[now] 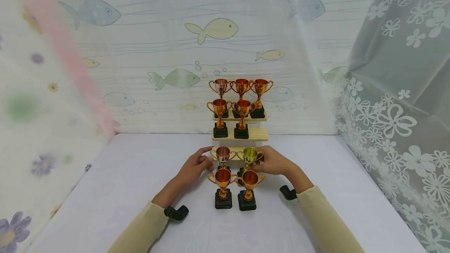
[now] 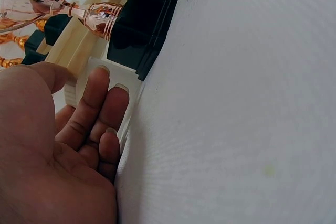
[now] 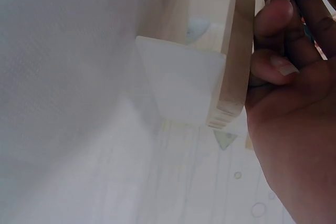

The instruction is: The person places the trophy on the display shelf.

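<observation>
My left hand (image 1: pixel 194 167) is at the left end of a low wooden shelf (image 2: pixel 81 51), its index finger reaching along the board and its other fingers loosely bent. Beside those fingers stands a rose-gold trophy cup (image 1: pixel 223 154) on a black base. My right hand (image 1: pixel 277 163) is over the right end of the board (image 3: pixel 239 51), fingers curled at a yellow-gold trophy cup (image 1: pixel 250 154), which it grips. That trophy leans slightly, its foot partly hidden. In front of these two, a pair of orange-gold trophies (image 1: pixel 223 179) (image 1: pixel 250 179) stand on the white table.
Behind the low shelf rise two higher wooden tiers. Two orange-gold trophies (image 1: pixel 220 107) (image 1: pixel 243 107) stand on the middle tier (image 1: pixel 258 134); three more trophies line the top tier (image 1: pixel 266 119). A fish-patterned curtain (image 1: pixel 168 112) hangs behind, with a lace curtain (image 1: pixel 397 128) at right.
</observation>
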Demonstrator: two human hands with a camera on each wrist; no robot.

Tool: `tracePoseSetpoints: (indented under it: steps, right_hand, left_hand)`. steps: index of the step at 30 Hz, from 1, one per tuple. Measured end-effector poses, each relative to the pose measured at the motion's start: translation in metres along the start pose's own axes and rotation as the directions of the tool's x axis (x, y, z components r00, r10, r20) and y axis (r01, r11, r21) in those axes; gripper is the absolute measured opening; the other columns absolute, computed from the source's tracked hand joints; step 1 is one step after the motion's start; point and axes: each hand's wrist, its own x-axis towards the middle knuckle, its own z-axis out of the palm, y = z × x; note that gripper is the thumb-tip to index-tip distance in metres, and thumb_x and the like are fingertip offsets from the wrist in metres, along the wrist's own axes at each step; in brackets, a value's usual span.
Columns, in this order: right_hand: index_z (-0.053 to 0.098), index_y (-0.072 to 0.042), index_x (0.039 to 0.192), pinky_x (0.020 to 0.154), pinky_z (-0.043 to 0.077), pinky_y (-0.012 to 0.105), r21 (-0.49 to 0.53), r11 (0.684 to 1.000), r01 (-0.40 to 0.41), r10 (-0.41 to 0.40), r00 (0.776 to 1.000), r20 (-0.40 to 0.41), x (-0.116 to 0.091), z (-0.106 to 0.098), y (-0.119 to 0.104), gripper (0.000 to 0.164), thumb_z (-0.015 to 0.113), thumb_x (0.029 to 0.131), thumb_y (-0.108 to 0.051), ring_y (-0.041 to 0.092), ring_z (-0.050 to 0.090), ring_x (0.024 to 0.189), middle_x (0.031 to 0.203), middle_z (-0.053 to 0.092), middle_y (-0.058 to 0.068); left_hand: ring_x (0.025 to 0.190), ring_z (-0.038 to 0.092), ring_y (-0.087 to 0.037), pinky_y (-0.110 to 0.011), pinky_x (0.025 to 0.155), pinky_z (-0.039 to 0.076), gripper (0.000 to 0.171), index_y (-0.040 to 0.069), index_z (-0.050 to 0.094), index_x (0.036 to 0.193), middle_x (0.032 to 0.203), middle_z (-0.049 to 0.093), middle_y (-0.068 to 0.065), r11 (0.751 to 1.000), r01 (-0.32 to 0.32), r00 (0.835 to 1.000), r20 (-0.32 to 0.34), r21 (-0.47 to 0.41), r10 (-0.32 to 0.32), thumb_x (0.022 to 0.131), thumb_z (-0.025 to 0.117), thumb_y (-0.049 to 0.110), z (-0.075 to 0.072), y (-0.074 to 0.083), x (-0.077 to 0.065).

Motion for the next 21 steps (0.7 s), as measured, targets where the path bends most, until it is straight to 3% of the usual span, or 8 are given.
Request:
tracePoseSetpoints:
  steps: [7, 14, 21]
  right_hand:
    - [0.067, -0.006, 0.112, 0.083, 0.054, 0.035, 0.039, 0.999, -0.02, 0.019, 1.0, 0.023, -0.003, -0.005, -0.003, 0.028, 0.076, 0.087, -0.015, 0.017, 0.068, 0.088, 0.097, 0.071, -0.001]
    - [0.066, -0.004, 0.111, 0.077, 0.055, 0.034, 0.094, 0.995, -0.025, 0.024, 1.0, 0.012, -0.006, -0.01, -0.003, 0.027, 0.076, 0.088, -0.013, 0.019, 0.067, 0.084, 0.096, 0.071, 0.002]
    - [0.069, -0.011, 0.103, 0.071, 0.052, 0.035, 0.088, 0.996, -0.035, 0.039, 0.999, -0.038, -0.009, -0.016, -0.007, 0.02, 0.077, 0.087, -0.019, 0.02, 0.062, 0.08, 0.091, 0.071, 0.001]
  left_hand:
    - [0.092, 0.065, -0.04, -0.046, 0.085, 0.047, 0.05, 0.002, 0.034, 0.152, 0.094, 0.068, -0.025, 1.0, -0.002, 1.0, 0.007, 0.001, 0.002, 0.105, 0.048, 0.011, -0.001, 0.0, 0.0]
    - [0.092, 0.064, -0.039, -0.044, 0.084, 0.047, 0.05, 0.002, 0.034, 0.152, 0.094, 0.068, -0.026, 1.0, -0.012, 1.0, 0.005, 0.003, 0.012, 0.105, 0.048, 0.011, 0.0, 0.0, 0.0]
    - [0.09, 0.065, -0.034, -0.041, 0.083, 0.048, 0.05, 0.011, 0.034, 0.154, 0.092, 0.07, -0.019, 1.0, -0.008, 1.0, -0.023, 0.022, 0.008, 0.106, 0.048, 0.018, 0.002, -0.032, 0.011]
